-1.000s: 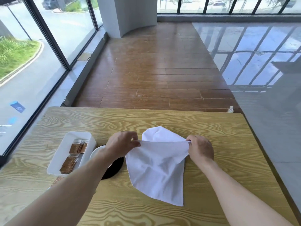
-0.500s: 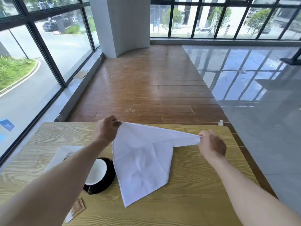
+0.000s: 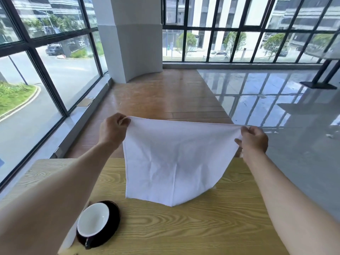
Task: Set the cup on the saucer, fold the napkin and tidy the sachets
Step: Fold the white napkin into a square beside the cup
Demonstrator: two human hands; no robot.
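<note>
The white napkin (image 3: pixel 173 162) hangs in the air between my two hands, its top edge pulled taut from one fist to the other. The cloth drops from that edge into a creased sheet, and its lowest corner comes to a point just above the wooden table (image 3: pixel 184 227); I cannot tell whether the tip touches the wood. My left hand (image 3: pixel 113 130) is closed around the napkin's left top corner, fingers curled tight and thumb pressed over the hem. My right hand (image 3: pixel 254 138) pinches the right top corner the same way, fingers folded in on the fabric. Both arms are stretched out ahead of me over the table. Below my left forearm, nearer to me than the napkin's hanging point, sits the cup (image 3: pixel 93 220), white inside and dark outside, resting on the dark saucer (image 3: pixel 114 218). Its handle points back toward me. Just left of the cup, a bit of something white (image 3: pixel 70 239) peeks out from under my arm, too hidden to identify
</note>
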